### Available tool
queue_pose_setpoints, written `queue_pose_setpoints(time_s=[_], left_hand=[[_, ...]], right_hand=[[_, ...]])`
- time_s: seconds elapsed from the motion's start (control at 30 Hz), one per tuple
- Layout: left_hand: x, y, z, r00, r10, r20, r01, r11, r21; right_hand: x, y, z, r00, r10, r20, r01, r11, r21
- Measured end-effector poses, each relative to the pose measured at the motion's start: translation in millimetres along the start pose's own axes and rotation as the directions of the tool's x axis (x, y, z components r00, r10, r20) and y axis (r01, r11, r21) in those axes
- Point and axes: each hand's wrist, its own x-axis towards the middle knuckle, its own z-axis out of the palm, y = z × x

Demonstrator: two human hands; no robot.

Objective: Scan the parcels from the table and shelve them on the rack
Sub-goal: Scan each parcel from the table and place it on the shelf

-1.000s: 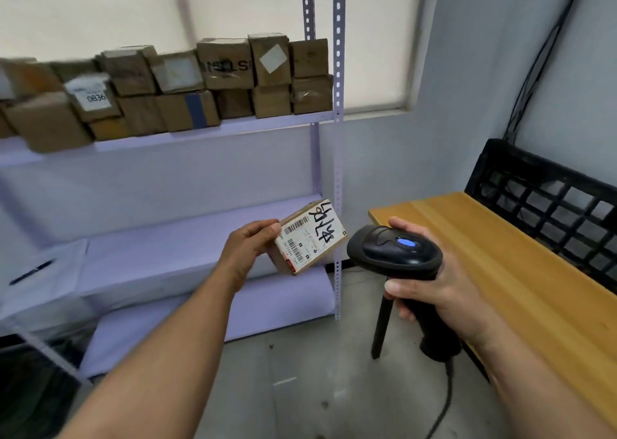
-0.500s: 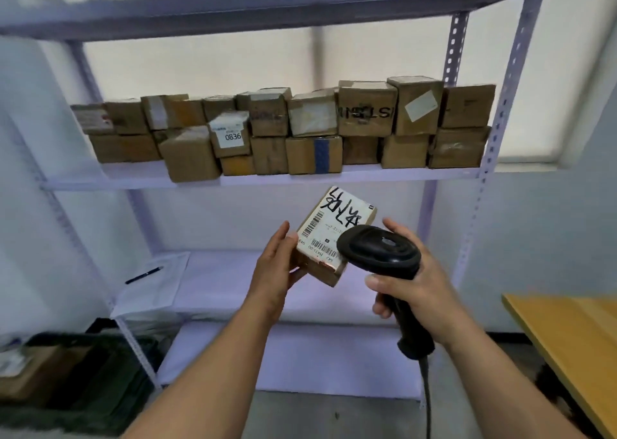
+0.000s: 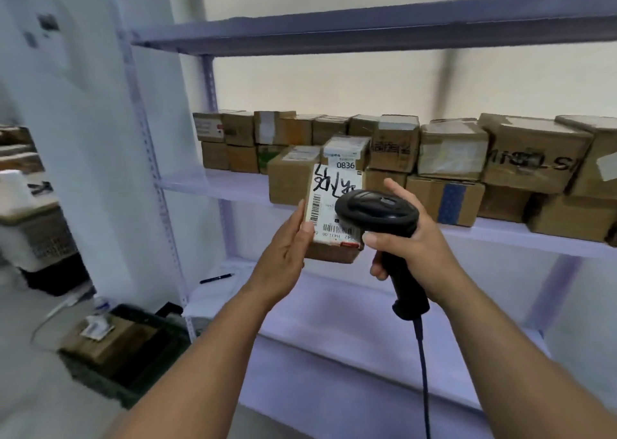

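Held: parcel point(image 3: 334, 218) in closed left hand point(image 3: 287, 255), scanner point(image 3: 377, 213) gripped by right hand point(image 3: 414, 251); view had swung from table to rack point(image 3: 367, 37), stacked boxes point(image 3: 450, 151) at 12 o'clock, shelving near.

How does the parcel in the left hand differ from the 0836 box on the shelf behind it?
The held parcel is gripped by the left hand in front of the rack; the 0836 box rests stacked on other boxes on the shelf. The held parcel's label carries big black handwriting and barcodes; the 0836 box shows printed digits. The scanner in the right hand overlaps only the held parcel. Both are brown cardboard with white labels.
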Motion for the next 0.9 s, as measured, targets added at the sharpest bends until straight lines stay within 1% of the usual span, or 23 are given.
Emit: queue_pose_setpoints(time_s=[0.1,0.17,0.27,0.4,0.57,0.67,0.77,0.9], left_hand=[[13.8,-0.7,-27.9,0.999,0.022,0.036,-0.025,0.998,0.061],[27.5,-0.6,-46.2,0.998,0.056,0.028,-0.058,0.994,0.087],[56.3,-6.3,-72.1,0.996,0.089,0.022,-0.090,0.994,0.063],[96.2,-15.9,-102.3,0.993,0.116,-0.020,-0.114,0.991,0.067],[144.6,-26.9,-136.6,0.984,0.174,-0.041,-0.166,0.975,0.148],[175.4,-28.8,-152.9,0.980,0.194,-0.034,-0.185,0.965,0.186],[206.2,-29.6,-160.2,0.980,0.197,0.020,-0.196,0.954,0.225],[237.5,-27.1,-152.2,0.975,0.198,0.103,-0.214,0.959,0.185]], right_hand=[[29.8,-0.4,14.8,1.000,-0.017,0.006,0.017,1.000,0.013],[49.3,-4.6,24.7,0.999,-0.032,0.010,0.032,0.999,-0.002],[77.4,-12.9,42.9,0.999,-0.044,-0.002,0.044,0.999,-0.025],[116.1,-20.9,65.9,0.998,-0.069,0.006,0.069,0.997,-0.046],[157.3,-22.2,86.2,0.994,-0.103,-0.025,0.100,0.991,-0.093],[168.5,-16.2,83.9,0.989,-0.113,-0.098,0.104,0.990,-0.098],[170.9,-13.0,76.6,0.975,-0.121,-0.184,0.100,0.988,-0.122],[167.9,-9.8,71.0,0.950,-0.123,-0.287,0.070,0.979,-0.189]])
